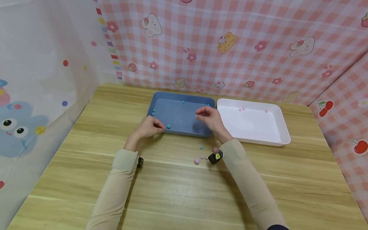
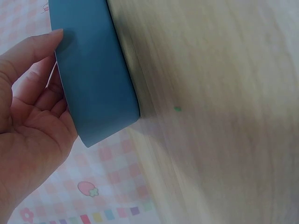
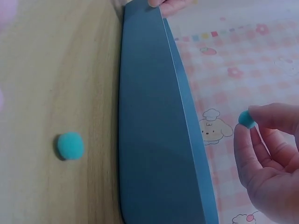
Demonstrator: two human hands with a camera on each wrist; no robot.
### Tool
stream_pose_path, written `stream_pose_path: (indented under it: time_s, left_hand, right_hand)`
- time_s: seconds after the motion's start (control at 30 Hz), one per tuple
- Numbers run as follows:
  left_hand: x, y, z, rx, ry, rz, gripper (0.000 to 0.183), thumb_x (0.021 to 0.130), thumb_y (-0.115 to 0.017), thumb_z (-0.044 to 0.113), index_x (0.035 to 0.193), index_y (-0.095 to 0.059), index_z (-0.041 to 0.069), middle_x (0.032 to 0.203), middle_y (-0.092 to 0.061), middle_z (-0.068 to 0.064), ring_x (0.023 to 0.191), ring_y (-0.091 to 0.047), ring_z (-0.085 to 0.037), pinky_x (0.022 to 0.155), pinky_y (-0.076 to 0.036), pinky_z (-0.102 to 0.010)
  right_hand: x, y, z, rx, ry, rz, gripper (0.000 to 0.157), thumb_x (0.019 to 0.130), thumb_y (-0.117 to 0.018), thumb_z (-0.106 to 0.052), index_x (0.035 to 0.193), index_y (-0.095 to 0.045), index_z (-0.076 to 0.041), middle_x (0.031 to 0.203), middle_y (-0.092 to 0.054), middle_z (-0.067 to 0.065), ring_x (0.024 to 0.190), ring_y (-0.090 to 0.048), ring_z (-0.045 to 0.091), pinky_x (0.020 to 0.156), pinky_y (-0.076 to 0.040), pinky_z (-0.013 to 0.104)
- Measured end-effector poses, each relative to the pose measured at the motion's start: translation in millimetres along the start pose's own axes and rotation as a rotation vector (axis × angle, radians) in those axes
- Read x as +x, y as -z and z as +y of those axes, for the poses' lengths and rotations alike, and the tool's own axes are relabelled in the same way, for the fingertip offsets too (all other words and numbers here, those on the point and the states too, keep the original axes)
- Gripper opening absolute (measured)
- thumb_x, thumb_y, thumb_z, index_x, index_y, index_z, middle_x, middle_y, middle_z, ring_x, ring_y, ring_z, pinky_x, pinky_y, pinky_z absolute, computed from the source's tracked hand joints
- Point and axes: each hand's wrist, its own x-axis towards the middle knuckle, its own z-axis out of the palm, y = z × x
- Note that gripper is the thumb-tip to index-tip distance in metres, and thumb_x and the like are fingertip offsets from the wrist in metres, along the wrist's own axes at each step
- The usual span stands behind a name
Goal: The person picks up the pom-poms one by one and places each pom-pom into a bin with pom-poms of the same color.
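From the head view, the blue tray [image 1: 180,114] sits at the worktop's [image 1: 172,191] far edge, just beside a white tray [image 1: 253,121] to its right. The left hand [image 1: 149,127] rests at the blue tray's near left corner, fingers relaxed against its wall. The right hand [image 1: 209,117] hovers over the tray's right side; what it holds is hidden there. The right wrist view shows it: thumb and fingertips pinch a teal pompom [image 3: 246,119]. Another teal pompom [image 3: 70,145] lies on the worktop just outside the tray's near wall, among pink pompoms [image 1: 196,161].
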Motion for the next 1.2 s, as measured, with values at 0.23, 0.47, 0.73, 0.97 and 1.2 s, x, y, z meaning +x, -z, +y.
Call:
stream_pose_path:
  time_s: [0.23, 0.47, 0.73, 0.97, 1.2]
  left_hand:
    - [-0.5, 0.3, 0.4, 0.001, 0.003, -0.007, 0.010, 0.083, -0.066, -0.001, 0.089, -0.073, -0.004, 0.090, -0.070, -0.015, 0.089, -0.063, -0.028, 0.078, -0.050, -0.037]
    - [-0.6, 0.1, 0.8, 0.005, 0.006, -0.007, 0.010, 0.083, -0.066, 0.000, 0.089, -0.073, -0.003, 0.090, -0.070, -0.015, 0.089, -0.063, -0.029, 0.078, -0.050, -0.037]
    - [-0.7, 0.0, -0.6, 0.010, -0.001, -0.003, 0.009, 0.083, -0.067, -0.001, 0.089, -0.073, -0.004, 0.089, -0.070, -0.015, 0.089, -0.063, -0.029, 0.079, -0.050, -0.037]
    - [0.1, -0.7, -1.8, 0.013, -0.012, 0.001, 0.009, 0.082, -0.067, -0.001, 0.088, -0.073, -0.004, 0.088, -0.071, -0.015, 0.089, -0.063, -0.028, 0.079, -0.049, -0.037]
    - [0.1, 0.1, -1.6, 0.009, -0.016, 0.001, 0.009, 0.082, -0.067, -0.001, 0.088, -0.073, -0.004, 0.088, -0.071, -0.015, 0.088, -0.063, -0.028, 0.079, -0.050, -0.037]
  right_hand:
    - [10, -4.6, 3, 0.017, 0.015, 0.014, 0.015, 0.082, -0.066, 0.004, 0.097, -0.064, 0.007, 0.089, -0.063, 0.008, 0.075, -0.055, 0.009, 0.068, -0.045, 0.020]
    - [18, -6.6, 0, 0.033, 0.017, 0.031, 0.015, 0.083, -0.065, 0.004, 0.098, -0.064, 0.007, 0.090, -0.063, 0.012, 0.075, -0.055, 0.010, 0.068, -0.046, 0.019]
    - [25, -7.3, -1, 0.021, -0.023, 0.057, 0.016, 0.084, -0.066, 0.000, 0.099, -0.065, 0.004, 0.088, -0.062, 0.005, 0.076, -0.054, 0.011, 0.067, -0.046, 0.020]
    - [26, -5.3, -3, 0.029, -0.052, 0.075, 0.019, 0.085, -0.067, -0.001, 0.103, -0.065, 0.004, 0.095, -0.063, 0.010, 0.080, -0.056, 0.013, 0.070, -0.047, 0.021]
    - [22, -1.6, -4, 0.014, -0.053, 0.067, 0.018, 0.085, -0.066, -0.002, 0.102, -0.064, 0.004, 0.095, -0.063, 0.009, 0.080, -0.056, 0.012, 0.072, -0.047, 0.021]
